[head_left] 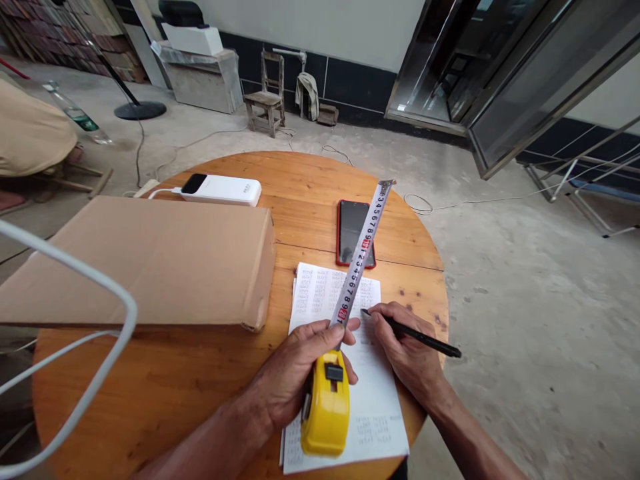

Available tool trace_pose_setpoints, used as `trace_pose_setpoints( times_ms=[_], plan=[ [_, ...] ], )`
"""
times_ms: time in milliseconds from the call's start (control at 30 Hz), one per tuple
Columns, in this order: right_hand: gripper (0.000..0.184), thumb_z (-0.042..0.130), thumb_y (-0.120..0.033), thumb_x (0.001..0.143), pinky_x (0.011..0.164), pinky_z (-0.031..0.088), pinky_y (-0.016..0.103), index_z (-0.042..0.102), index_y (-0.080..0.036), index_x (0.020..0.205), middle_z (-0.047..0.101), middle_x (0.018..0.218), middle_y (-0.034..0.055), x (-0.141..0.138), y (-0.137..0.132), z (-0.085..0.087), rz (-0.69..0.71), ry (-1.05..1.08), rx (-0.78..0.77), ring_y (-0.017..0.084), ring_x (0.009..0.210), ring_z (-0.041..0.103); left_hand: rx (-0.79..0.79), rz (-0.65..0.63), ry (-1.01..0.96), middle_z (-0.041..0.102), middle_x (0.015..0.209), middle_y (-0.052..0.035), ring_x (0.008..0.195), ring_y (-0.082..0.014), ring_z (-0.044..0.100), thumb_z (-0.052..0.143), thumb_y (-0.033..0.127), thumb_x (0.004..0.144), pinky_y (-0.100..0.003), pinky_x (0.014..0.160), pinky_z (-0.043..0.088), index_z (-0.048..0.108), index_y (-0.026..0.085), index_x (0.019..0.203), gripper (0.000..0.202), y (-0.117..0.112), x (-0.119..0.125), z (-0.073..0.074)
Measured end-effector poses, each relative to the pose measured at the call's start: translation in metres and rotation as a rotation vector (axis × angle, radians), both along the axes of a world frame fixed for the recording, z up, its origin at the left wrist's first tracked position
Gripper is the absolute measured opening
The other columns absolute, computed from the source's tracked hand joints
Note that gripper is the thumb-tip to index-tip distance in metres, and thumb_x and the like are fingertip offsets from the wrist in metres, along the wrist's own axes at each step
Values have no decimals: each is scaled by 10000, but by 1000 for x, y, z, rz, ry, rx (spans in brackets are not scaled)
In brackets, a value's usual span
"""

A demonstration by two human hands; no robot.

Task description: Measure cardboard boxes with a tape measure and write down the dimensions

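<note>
My left hand point(295, 373) is closed around a yellow tape measure point(326, 407), thumb near its black lock. Its steel blade point(364, 247) runs out up and to the right, over a white sheet of paper point(373, 407) covered with small written numbers, and past a dark phone with a red edge point(351, 230). My right hand point(407, 347) rests on the paper and grips a black pen point(420, 337), whose tip touches the sheet just right of the blade. All of this lies on a round wooden table point(200, 380).
A long flat cardboard box point(150, 260) fills the table's left half. Behind it lies a white power bank point(223, 189) with a cable. A white cable point(95, 333) loops close to the camera at left. Beyond stand a small wooden chair point(267, 100), a plastic bottle point(75, 113) and a metal frame point(500, 87).
</note>
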State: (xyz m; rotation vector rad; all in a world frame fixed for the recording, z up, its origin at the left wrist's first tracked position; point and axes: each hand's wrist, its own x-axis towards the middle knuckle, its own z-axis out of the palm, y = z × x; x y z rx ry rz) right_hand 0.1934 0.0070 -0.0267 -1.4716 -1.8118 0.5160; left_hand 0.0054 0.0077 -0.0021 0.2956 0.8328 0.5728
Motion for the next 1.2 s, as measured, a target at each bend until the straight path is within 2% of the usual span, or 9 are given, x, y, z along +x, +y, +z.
trace_pose_setpoints(
  times_ms=[200, 500, 733, 900, 1033, 1200],
  plan=[
    [121, 522, -176, 872, 608, 451, 230, 637, -193, 838, 646, 741, -5, 0, -1, 0, 2, 10, 0, 112, 642, 584, -6, -5, 12, 729, 791, -118, 445, -87, 591, 515, 270, 875, -154, 422, 394, 595, 139, 774, 184, 2, 0, 2],
    [125, 522, -202, 870, 604, 466, 226, 642, -200, 831, 665, 750, -4, 1, -3, 0, -118, 66, 14, 124, 654, 602, 33, -37, 10, 732, 879, -166, 467, -88, 585, 533, 319, 875, -164, 434, 381, 574, 147, 805, 190, 1, -2, -4],
    [141, 517, -222, 873, 596, 474, 233, 646, -199, 823, 668, 746, 5, 0, -3, 1, -124, 70, -11, 132, 648, 603, 40, -32, 15, 725, 754, -124, 466, -92, 574, 538, 326, 875, -163, 440, 373, 603, 142, 828, 200, 0, -2, -3],
    [135, 519, -215, 868, 629, 491, 250, 650, -198, 841, 680, 778, 19, -1, -3, 1, -98, 79, -7, 147, 690, 623, 19, -28, 14, 674, 595, -64, 460, -94, 554, 545, 333, 876, -162, 443, 370, 636, 113, 1000, 269, -1, -2, -2],
    [124, 525, -197, 862, 640, 490, 245, 648, -195, 847, 676, 775, 14, -1, -2, 1, -84, 82, -11, 141, 691, 623, -2, -27, 19, 668, 584, -61, 458, -94, 550, 546, 333, 876, -164, 441, 368, 622, 93, 1085, 326, 0, -3, -1],
    [122, 525, -197, 863, 638, 490, 251, 647, -197, 853, 672, 767, 10, 0, -2, 0, -77, 67, -4, 140, 684, 620, -23, -25, 22, 676, 594, -66, 457, -91, 547, 558, 335, 869, -161, 445, 364, 633, 99, 1055, 310, 1, -2, -1]
  ],
)
